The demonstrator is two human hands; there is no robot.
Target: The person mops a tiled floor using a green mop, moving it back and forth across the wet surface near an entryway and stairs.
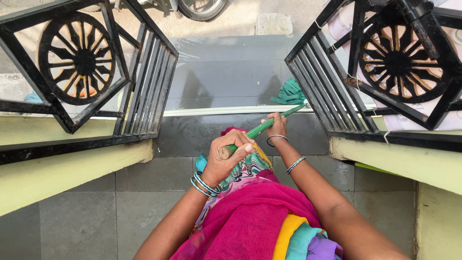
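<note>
Bright pink and patterned cloth [250, 216] drapes nearest the lens, above two hands on a green mop handle [262, 127].

The left hand [226, 159] is fisted round the handle's blunt near end; the right hand [278, 126] is curled round it further along, nearer the head. The smooth, slim shaft runs toward two o'clock, ending in a teal, stringy mop head [290, 92] on wet grey stone steps [226, 77], between black iron railings [144, 82].

Bright daylight falls from the top of the frame, washing out the ground there; the wet step [226, 72] at centre shows pale glare and soft reflections. Shadows are faint. Focus is sharp throughout, with wide-angle bending of the railings [82, 67] at both edges
</note>
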